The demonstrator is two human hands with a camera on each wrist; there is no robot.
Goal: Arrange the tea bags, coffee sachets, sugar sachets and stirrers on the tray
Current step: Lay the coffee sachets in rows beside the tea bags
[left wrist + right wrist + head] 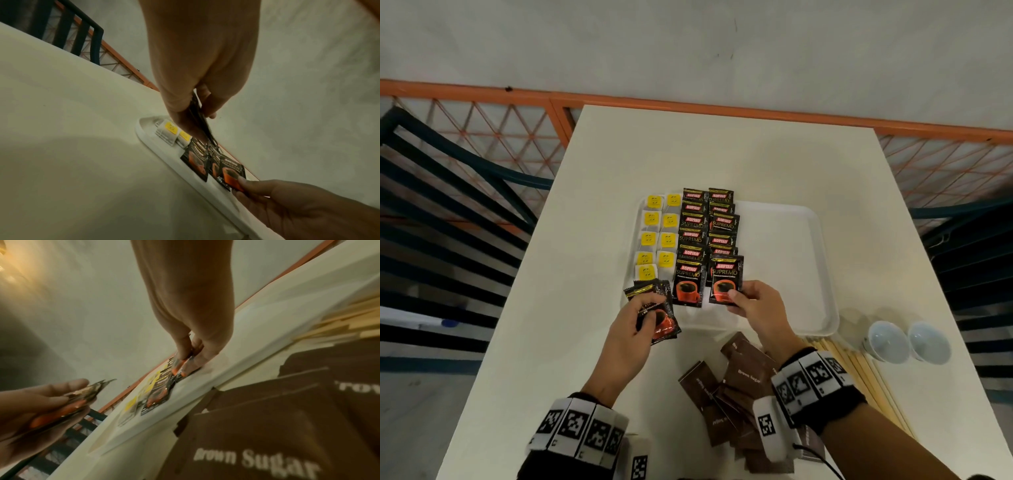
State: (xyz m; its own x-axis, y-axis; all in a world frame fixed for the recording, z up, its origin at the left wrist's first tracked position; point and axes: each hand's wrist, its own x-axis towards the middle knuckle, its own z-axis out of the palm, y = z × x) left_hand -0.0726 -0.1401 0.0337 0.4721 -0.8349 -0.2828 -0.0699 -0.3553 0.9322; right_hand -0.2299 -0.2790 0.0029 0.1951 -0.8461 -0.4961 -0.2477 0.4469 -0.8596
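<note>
- A white tray (822,274) sits in the middle of a pale bench (722,154).
- Tea bags (657,236) with yellow tags lie in two columns on the tray's left part.
- Just beside them, black coffee sachets (693,240) lie in two overlapping columns.
- The right hand (755,303) pinches the lower edge of one coffee sachet (726,279) between thumb and fingers, at the near end of the right column; its grip is closed on that sachet.
- The left hand (633,329) grips a small stack of sachets (654,308) at the tray's near left corner, fingers curled around it.
- Brown sugar sachets (739,377) lie in a loose heap on the bench, near the tray's front edge.
- Wooden stirrers (866,373) lie on the bench to the right of the heap.
- Two pale cups (907,341) lie tipped beside the stirrers.
</note>
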